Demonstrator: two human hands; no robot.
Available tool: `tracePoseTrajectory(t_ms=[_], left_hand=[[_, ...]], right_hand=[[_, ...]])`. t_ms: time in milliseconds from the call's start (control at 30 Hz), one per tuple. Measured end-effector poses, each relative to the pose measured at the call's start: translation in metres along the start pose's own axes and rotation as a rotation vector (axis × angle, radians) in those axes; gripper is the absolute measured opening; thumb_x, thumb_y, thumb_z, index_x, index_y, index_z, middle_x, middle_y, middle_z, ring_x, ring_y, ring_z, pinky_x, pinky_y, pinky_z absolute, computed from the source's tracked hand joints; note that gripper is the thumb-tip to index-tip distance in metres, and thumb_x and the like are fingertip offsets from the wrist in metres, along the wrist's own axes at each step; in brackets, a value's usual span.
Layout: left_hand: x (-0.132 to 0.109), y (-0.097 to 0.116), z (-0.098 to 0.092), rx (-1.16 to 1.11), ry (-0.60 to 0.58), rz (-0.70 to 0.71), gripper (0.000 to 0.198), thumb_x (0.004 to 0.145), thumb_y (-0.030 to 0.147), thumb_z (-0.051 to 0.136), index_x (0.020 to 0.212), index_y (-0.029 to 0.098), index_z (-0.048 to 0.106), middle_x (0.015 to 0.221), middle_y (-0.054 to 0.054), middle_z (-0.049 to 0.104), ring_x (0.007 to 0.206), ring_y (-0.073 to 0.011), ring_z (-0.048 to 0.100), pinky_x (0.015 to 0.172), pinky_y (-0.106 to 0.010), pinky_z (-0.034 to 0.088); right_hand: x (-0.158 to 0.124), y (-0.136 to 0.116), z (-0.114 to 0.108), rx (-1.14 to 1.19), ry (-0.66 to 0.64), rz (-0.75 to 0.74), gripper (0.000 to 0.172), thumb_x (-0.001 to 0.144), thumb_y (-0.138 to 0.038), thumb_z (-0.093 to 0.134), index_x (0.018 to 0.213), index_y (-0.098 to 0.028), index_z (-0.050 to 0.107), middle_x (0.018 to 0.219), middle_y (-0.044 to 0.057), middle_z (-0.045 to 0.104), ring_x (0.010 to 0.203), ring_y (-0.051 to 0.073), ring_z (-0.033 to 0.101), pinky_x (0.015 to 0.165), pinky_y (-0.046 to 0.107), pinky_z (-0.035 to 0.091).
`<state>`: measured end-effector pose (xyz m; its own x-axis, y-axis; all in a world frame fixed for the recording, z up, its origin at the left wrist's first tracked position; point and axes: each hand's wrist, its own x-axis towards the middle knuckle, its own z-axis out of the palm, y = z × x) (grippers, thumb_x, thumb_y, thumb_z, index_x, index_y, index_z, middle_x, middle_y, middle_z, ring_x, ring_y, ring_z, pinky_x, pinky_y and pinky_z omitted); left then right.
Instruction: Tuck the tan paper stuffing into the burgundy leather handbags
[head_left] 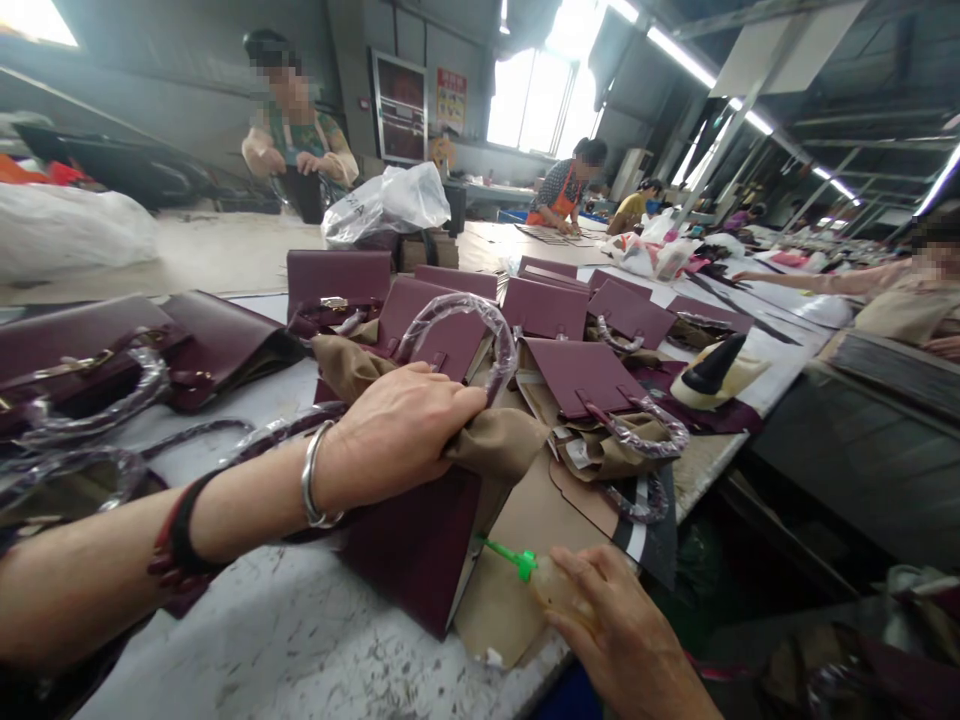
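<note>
My left hand (397, 425) is closed over the top of a dark maroon bag (412, 540), gripping it near its tan lining (499, 445). The bag stands tilted on the table, and a plastic-wrapped handle (469, 305) arches up behind my fingers. In my right hand (615, 610) is a translucent bottle (559, 595) with a green nozzle (521, 562), its tip at the bag's side edge. Beneath the nozzle lies a flat tan panel (517, 570).
Several maroon bags with wrapped handles stand behind and to the left. A pale container with a black cone-shaped top (712, 375) sits at the right. The table's edge (694, 485) runs along the right. Other people work farther off.
</note>
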<state>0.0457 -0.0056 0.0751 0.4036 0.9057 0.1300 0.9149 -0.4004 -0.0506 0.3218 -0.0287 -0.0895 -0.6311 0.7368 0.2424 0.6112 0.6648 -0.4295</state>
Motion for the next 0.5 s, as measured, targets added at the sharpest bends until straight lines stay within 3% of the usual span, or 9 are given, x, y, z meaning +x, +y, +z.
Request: tracePoseTrajectory(t_ms=[233, 500], left_hand=[[-0.024, 0.009, -0.001, -0.03, 0.191, 0.117, 0.016, 0.07, 0.008, 0.043, 0.077, 0.016, 0.054, 0.073, -0.002, 0.06, 0.068, -0.0201, 0.056, 0.065, -0.033, 0.041], [-0.042, 0.019, -0.003, -0.041, 0.207, 0.147, 0.018, 0.079, 0.011, 0.039, 0.079, 0.014, 0.057, 0.071, -0.003, 0.06, 0.066, -0.0192, 0.056, 0.064, -0.034, 0.043]], right_hand=[[-0.003, -0.008, -0.005, 0.014, -0.063, 0.071, 0.047, 0.075, -0.013, 0.06, 0.117, -0.027, 0.044, 0.095, 0.005, 0.05, 0.087, 0.02, 0.056, 0.075, 0.032, 0.052], [-0.002, -0.019, -0.01, 0.052, -0.081, 0.123, 0.044, 0.077, -0.014, 0.058, 0.117, -0.026, 0.047, 0.097, 0.005, 0.051, 0.09, 0.02, 0.055, 0.079, 0.033, 0.05]])
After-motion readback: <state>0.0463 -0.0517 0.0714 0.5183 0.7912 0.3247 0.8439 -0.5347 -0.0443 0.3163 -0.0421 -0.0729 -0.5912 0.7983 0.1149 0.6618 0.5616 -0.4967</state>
